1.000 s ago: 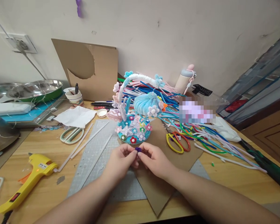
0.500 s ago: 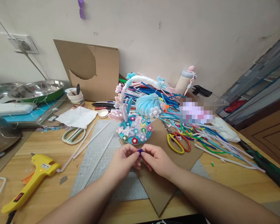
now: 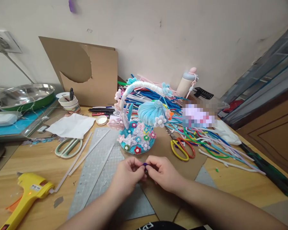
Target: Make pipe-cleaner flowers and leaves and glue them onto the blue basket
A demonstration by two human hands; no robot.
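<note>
A small dark purple piece (image 3: 145, 164) is pinched between the fingertips of both hands, low in the middle of the view. My left hand (image 3: 131, 172) grips it from the left and my right hand (image 3: 162, 172) from the right; the fingers mostly hide its shape. Just beyond the hands stands a blue fuzzy basket (image 3: 136, 137) with small flowers on it, a white and blue arched handle (image 3: 144, 84), and a pale blue shell-like part (image 3: 152, 113) at its upper right. Brown cardboard (image 3: 158, 198) and a grey cutting mat (image 3: 96, 172) lie beneath the hands.
A yellow glue gun (image 3: 31, 191) and green-handled scissors (image 3: 68, 147) lie left, near a white cloth (image 3: 72, 125). Scissors with yellow and red handles (image 3: 180, 153) lie right, beside many pipe cleaners (image 3: 218, 143). A bottle (image 3: 186, 84) and cut cardboard (image 3: 103, 76) stand behind.
The camera view has shifted, so the glue gun and other table items appear farther left and lower. Both hands still pinch the purple piece, with little change in their grip.
</note>
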